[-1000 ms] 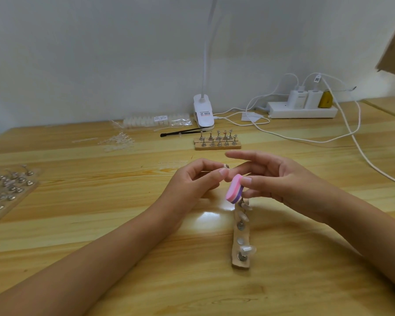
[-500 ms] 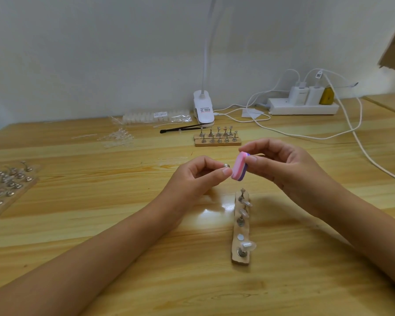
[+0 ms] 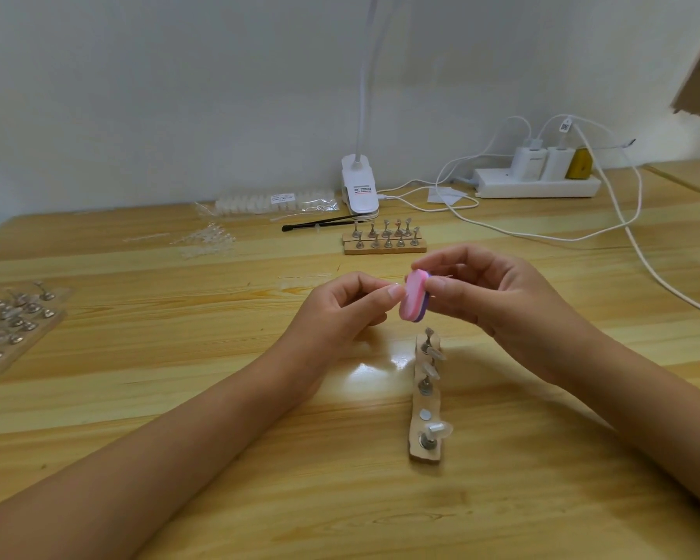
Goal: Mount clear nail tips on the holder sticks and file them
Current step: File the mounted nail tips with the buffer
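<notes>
My right hand [image 3: 498, 301] pinches a small pink and purple file block [image 3: 414, 299] between thumb and fingers. Its pink face meets the fingertips of my left hand [image 3: 340, 313], which pinch a small holder stick; only a glint of the stick shows, and any nail tip on it is hidden. Just below the hands a narrow wooden strip [image 3: 424, 446] lies end-on, carrying holder sticks with clear nail tips [image 3: 437, 429] mounted on them.
A second wooden base with several metal holder sticks [image 3: 384, 236] stands behind the hands. Loose clear tips [image 3: 207, 240] and a bagged strip of tips [image 3: 275, 202] lie at back left. A board of holders [image 3: 9, 317] is at left; lamp clip [image 3: 359, 187], power strip [image 3: 538, 183] and cables at back right.
My right hand has lifted the file block from above the wooden strip up to my left hand's fingertips. The left hand has hardly moved.
</notes>
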`<state>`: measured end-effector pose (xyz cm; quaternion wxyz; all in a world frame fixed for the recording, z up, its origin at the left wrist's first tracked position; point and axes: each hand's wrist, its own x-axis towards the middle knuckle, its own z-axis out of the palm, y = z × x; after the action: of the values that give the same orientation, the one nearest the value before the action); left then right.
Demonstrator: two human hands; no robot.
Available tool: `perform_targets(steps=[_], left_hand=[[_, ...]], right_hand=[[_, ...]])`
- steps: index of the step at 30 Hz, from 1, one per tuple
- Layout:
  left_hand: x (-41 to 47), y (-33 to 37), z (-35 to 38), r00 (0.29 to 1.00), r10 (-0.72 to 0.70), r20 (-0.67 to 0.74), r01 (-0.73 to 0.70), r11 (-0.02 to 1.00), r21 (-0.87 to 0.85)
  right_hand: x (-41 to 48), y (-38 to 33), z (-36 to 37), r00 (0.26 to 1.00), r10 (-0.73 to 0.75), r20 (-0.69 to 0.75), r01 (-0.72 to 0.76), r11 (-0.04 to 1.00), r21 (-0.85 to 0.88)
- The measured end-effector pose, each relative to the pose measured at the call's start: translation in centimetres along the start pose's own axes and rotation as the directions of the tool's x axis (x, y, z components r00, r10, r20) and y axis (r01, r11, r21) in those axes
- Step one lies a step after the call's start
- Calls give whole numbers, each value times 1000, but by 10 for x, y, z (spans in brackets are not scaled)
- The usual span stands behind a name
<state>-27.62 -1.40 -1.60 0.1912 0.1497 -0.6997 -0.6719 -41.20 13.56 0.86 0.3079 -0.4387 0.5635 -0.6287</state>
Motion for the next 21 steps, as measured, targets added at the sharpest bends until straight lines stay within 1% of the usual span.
perform_targets(steps=[3, 7, 11, 15, 18, 21], left_hand=[[0, 0, 1, 1000, 2, -6, -2, 1000, 1], [0, 0, 1, 1000, 4, -8, -4, 1000, 1], [1, 0, 1, 1000, 7, -11, -7, 1000, 11], [0, 0, 0, 1000, 12, -3, -12, 1000, 2], [-1, 0, 1, 1000, 21, -2, -21, 1000, 19], [1, -1, 0, 1000, 9, -6, -8, 1000, 20]], right_hand=[[1, 1, 0, 998, -24, -53, 26, 999, 34], [0, 0, 1, 999, -30, -13, 30, 1000, -8], [0, -1, -2, 999, -44, -25, 45, 998, 32], [0, 2, 2, 998, -4, 60, 5, 1000, -16], [0, 2, 1, 998, 18, 58, -17, 999, -28], [1, 3, 1, 1000, -3, 19, 2, 1000, 29]])
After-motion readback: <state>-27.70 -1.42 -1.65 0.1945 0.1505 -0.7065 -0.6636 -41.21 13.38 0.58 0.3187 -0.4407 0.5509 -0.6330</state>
